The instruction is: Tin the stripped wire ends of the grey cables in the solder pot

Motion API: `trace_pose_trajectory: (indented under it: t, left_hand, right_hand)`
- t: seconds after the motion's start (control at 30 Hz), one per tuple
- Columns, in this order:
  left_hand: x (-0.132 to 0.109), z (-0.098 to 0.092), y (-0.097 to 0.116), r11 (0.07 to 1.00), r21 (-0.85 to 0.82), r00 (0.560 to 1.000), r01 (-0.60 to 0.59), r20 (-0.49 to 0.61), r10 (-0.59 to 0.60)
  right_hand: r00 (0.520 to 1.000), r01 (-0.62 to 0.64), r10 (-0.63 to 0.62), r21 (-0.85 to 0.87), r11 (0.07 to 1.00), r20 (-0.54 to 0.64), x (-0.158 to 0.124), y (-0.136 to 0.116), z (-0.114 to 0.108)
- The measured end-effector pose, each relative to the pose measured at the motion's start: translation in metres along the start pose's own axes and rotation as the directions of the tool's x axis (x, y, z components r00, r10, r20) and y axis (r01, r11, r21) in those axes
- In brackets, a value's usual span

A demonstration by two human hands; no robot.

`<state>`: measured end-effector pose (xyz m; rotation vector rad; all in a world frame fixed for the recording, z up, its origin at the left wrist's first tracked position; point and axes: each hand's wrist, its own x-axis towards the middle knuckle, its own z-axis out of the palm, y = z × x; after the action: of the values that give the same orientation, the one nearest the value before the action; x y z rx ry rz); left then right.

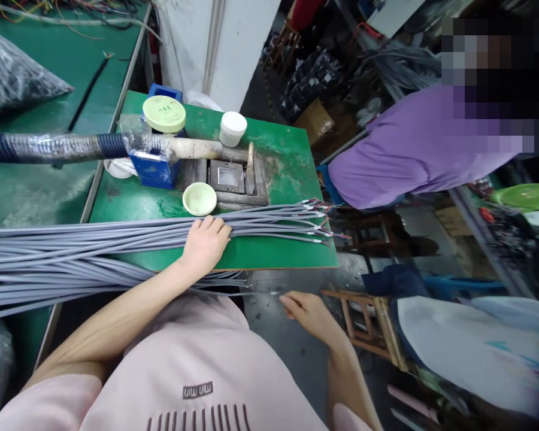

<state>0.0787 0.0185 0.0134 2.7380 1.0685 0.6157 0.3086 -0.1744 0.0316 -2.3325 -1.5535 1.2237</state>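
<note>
Grey cables [161, 239] are being pressed onto the green bench [278, 257] under the left hand [206, 244], while a single cable [254, 293] is apparently being pinched at its tip by the right hand [311, 311], off the front edge.
Whether the left grip is being closed beneath the cables cannot be told. Stripped wire ends [312, 205] are being carried past the bench's right edge, so could be snagged or bent by a brush. With pressure eased, the grey cables might be fanned out, and the small bowl [200, 199] just behind them nudged.
</note>
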Motion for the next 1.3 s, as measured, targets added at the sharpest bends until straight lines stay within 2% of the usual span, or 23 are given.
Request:
trace_pose_trajectory:
  t: [0.07,0.13,0.17,0.2,0.23,0.27,0.3,0.33,0.37,0.4,0.43,0.47,0.5,0.57,0.6,0.67,0.77,0.83,0.9,1.0,1.17,1.3]
  left_hand:
    - [0.004,0.002,0.003,0.999,0.041,1.0,-0.004,-0.009,0.005]
    - [0.002,-0.003,0.008,1.0,-0.018,0.999,-0.019,-0.049,0.019]
    - [-0.001,-0.008,0.011,0.997,-0.071,0.997,-0.032,-0.075,0.027]
    - [-0.006,-0.013,0.014,0.99,-0.131,0.995,-0.045,-0.096,0.033]
    - [-0.013,-0.018,0.017,0.98,-0.19,0.993,-0.061,-0.109,0.041]
    - [-0.02,-0.023,0.02,0.966,-0.245,0.992,-0.085,-0.111,0.059]
    - [-0.027,-0.026,0.021,0.95,-0.291,0.992,-0.113,-0.094,0.089]
    - [-0.034,-0.029,0.023,0.934,-0.327,0.989,-0.146,-0.051,0.137]
    - [-0.041,-0.03,0.023,0.917,-0.359,0.983,-0.173,0.002,0.186]
    - [-0.046,-0.031,0.022,0.901,-0.399,0.976,-0.168,0.063,0.21]
    - [-0.05,-0.032,0.021,0.882,-0.451,0.97,-0.14,0.117,0.214]
    - [-0.052,-0.033,0.019,0.853,-0.514,0.967,-0.09,0.16,0.199]
    - [-0.053,-0.034,0.017,0.812,-0.583,0.97,-0.018,0.187,0.156]
    - [-0.052,-0.04,0.012,0.685,-0.715,0.98,0.138,0.201,0.012]
    - [-0.05,-0.044,0.01,0.606,-0.769,0.978,0.203,0.19,-0.087]
    - [-0.044,-0.053,0.006,0.444,-0.853,0.945,0.275,0.154,-0.288]
    - [-0.035,-0.062,0.003,0.205,-0.938,0.854,0.28,0.145,-0.5]
    - [-0.03,-0.065,0.003,0.054,-0.963,0.809,0.266,0.192,-0.556]
    - [-0.027,-0.065,0.003,-0.054,-0.967,0.786,0.249,0.235,-0.571]
    - [-0.023,-0.065,0.004,-0.102,-0.974,0.761,0.203,0.223,-0.609]
    - [-0.02,-0.067,0.005,-0.056,-0.992,0.722,0.109,0.118,-0.682]
    - [-0.015,-0.069,0.005,-0.098,-0.991,0.705,0.094,0.136,-0.696]
  right_hand:
    - [0.992,0.07,-0.101,0.334,0.94,0.076,0.009,-0.021,0.013]
    - [0.983,0.099,-0.175,0.632,0.768,0.059,0.024,-0.045,0.023]
    - [0.982,0.133,-0.188,0.743,0.655,-0.01,0.032,-0.055,0.024]
    - [0.978,0.201,-0.162,0.821,0.535,-0.134,0.039,-0.065,0.022]
    - [0.953,0.302,-0.102,0.857,0.417,-0.286,0.046,-0.073,0.017]
    - [0.896,0.425,-0.02,0.846,0.321,-0.443,0.052,-0.079,0.01]
    - [0.81,0.551,0.065,0.793,0.259,-0.583,0.055,-0.085,0.001]
    - [0.71,0.656,0.127,0.717,0.235,-0.692,0.057,-0.09,-0.007]
    - [0.625,0.73,0.148,0.641,0.237,-0.767,0.058,-0.094,-0.015]
    - [0.576,0.77,0.118,0.585,0.254,-0.809,0.057,-0.097,-0.022]
    - [0.572,0.78,0.044,0.56,0.278,-0.819,0.056,-0.1,-0.025]
    - [0.608,0.767,-0.064,0.565,0.305,-0.791,0.054,-0.103,-0.026]
    - [0.664,0.735,-0.183,0.589,0.336,-0.725,0.053,-0.105,-0.024]
    - [0.761,0.648,-0.378,0.641,0.411,-0.527,0.053,-0.108,-0.013]
    - [0.787,0.61,-0.437,0.655,0.447,-0.434,0.053,-0.109,-0.007]
    - [0.81,0.56,-0.499,0.657,0.505,-0.308,0.054,-0.112,0.005]
    - [0.817,0.544,-0.533,0.601,0.585,-0.22,0.056,-0.117,0.014]
    - [0.814,0.553,-0.552,0.53,0.643,-0.18,0.056,-0.121,0.015]
    - [0.806,0.57,-0.572,0.451,0.687,-0.149,0.056,-0.124,0.014]
    - [0.792,0.602,-0.594,0.343,0.721,-0.142,0.055,-0.127,0.013]
    - [0.776,0.63,-0.61,0.246,0.736,-0.161,0.055,-0.13,0.015]
    - [0.772,0.636,-0.613,0.214,0.742,-0.167,0.055,-0.132,0.016]
